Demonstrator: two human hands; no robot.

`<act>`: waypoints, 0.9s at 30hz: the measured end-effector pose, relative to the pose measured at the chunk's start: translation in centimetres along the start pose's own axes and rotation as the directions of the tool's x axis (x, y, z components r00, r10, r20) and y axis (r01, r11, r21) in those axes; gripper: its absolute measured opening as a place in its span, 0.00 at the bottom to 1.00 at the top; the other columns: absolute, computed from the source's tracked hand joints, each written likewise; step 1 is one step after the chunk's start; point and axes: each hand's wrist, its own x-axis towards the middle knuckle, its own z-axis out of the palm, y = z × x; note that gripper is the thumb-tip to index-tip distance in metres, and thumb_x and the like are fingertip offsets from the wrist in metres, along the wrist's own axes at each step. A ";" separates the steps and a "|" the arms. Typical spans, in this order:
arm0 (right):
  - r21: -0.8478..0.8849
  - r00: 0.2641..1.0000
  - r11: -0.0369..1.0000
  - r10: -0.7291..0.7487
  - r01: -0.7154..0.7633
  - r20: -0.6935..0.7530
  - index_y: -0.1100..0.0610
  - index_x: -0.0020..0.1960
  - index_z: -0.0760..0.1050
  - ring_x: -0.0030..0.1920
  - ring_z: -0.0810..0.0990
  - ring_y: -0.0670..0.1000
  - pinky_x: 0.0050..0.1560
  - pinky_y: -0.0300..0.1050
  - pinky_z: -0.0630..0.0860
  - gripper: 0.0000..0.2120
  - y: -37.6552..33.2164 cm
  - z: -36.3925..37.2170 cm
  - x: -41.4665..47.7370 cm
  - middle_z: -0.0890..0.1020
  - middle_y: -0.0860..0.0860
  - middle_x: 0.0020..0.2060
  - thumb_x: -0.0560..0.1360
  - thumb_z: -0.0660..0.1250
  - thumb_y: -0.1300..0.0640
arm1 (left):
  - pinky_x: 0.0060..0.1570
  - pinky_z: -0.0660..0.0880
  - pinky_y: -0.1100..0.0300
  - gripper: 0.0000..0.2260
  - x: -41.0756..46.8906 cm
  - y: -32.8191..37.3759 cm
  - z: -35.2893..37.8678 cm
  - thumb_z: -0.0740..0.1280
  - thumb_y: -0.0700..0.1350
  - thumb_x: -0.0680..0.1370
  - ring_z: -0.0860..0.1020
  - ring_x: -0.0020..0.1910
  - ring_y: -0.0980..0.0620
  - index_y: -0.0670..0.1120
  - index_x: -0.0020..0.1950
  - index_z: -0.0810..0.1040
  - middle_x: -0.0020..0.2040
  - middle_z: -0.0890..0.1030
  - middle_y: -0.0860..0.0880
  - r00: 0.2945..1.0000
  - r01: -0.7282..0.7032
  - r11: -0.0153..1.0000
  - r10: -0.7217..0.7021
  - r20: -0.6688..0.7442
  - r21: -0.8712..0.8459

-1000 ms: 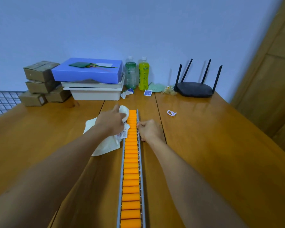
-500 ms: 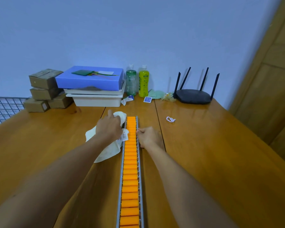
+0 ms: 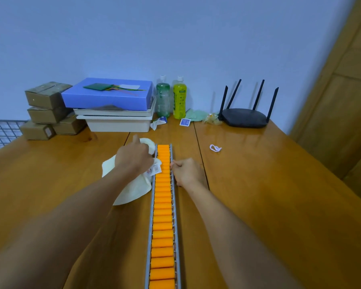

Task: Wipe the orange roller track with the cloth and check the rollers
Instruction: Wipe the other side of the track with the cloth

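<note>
The roller track (image 3: 163, 205) runs down the middle of the table (image 3: 279, 205). The cloth (image 3: 131, 190) lies against its left side, held by the left hand (image 3: 133, 159); the right hand (image 3: 188, 171) holds its right edge. Bottles (image 3: 179, 99) stand behind.

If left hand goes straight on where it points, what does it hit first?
Likely the far end of the roller track: the left hand, gripping the cloth, points forward and right, right at the track's left rail. Depth is unclear.

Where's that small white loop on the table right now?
In the head view, the white loop lies alone on the table, right of the roller track near its far end, in front of the black router.
</note>
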 end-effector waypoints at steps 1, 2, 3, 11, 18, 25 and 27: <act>-0.007 1.000 1.000 -0.001 0.001 -0.001 0.43 0.64 0.81 0.35 0.85 0.48 0.37 0.44 0.80 0.14 -0.1 0.0 0.0 0.85 0.45 0.39 0.83 0.63 0.45 | 0.41 0.79 0.55 0.12 -0.2 -0.3 0.0 0.63 0.50 0.80 0.78 0.40 0.48 0.46 0.56 0.83 0.59 0.72 0.45 0.999 -0.039 0.999 0.039 -0.012 0.002; -0.011 1.000 1.000 -0.002 0.002 -0.001 0.43 0.64 0.81 0.35 0.85 0.48 0.37 0.44 0.79 0.14 -0.2 -0.1 -0.1 0.85 0.46 0.39 0.83 0.62 0.45 | 0.41 0.81 0.54 0.14 -0.4 -0.6 0.0 0.62 0.51 0.80 0.79 0.41 0.48 0.47 0.58 0.83 0.58 0.72 0.46 0.997 -0.078 0.997 0.079 -0.017 0.008; -0.013 1.000 1.000 -0.003 0.003 0.001 0.43 0.64 0.81 0.36 0.85 0.49 0.38 0.45 0.80 0.14 -0.2 -0.1 -0.2 0.85 0.46 0.39 0.83 0.62 0.45 | 0.42 0.82 0.54 0.15 -0.5 -0.8 -0.1 0.62 0.51 0.81 0.79 0.42 0.48 0.48 0.61 0.82 0.58 0.73 0.46 0.993 -0.113 0.993 0.114 -0.014 0.015; -0.054 1.000 0.998 -0.010 0.009 -0.016 0.43 0.64 0.81 0.39 0.85 0.52 0.38 0.45 0.79 0.14 -0.6 -0.2 -0.8 0.85 0.48 0.38 0.83 0.62 0.45 | 0.44 0.74 0.60 0.20 -0.7 -1.0 -0.9 0.66 0.54 0.80 0.78 0.50 0.50 0.50 0.71 0.79 0.61 0.75 0.48 0.967 -0.232 0.970 0.238 0.090 -0.070; -0.057 1.000 0.998 0.013 -0.014 -0.011 0.44 0.65 0.81 0.37 0.84 0.49 0.38 0.44 0.80 0.14 -1.0 -0.2 -0.8 0.84 0.47 0.38 0.83 0.62 0.45 | 0.47 0.78 0.59 0.20 -2.7 -1.2 -1.5 0.65 0.55 0.80 0.79 0.51 0.48 0.52 0.71 0.79 0.62 0.74 0.49 0.963 -0.244 0.966 0.251 0.094 -0.079; -0.030 0.994 0.999 0.016 -0.013 0.112 0.45 0.69 0.78 0.31 0.79 0.49 0.32 0.43 0.76 0.15 -1.9 -1.9 -2.3 0.83 0.50 0.35 0.84 0.61 0.50 | 0.44 0.76 0.59 0.20 -5.0 -0.9 -2.6 0.63 0.54 0.81 0.79 0.51 0.48 0.50 0.71 0.78 0.65 0.72 0.47 0.952 -0.284 0.959 0.285 0.114 -0.027; -0.052 0.992 0.998 -0.018 0.024 0.127 0.45 0.67 0.79 0.34 0.80 0.51 0.38 0.47 0.80 0.14 -2.0 -2.2 -3.2 0.84 0.50 0.39 0.83 0.61 0.51 | 0.43 0.75 0.60 0.20 -5.8 -0.9 -2.8 0.63 0.54 0.81 0.79 0.52 0.48 0.51 0.72 0.78 0.66 0.72 0.48 0.950 -0.288 0.957 0.290 0.114 -0.031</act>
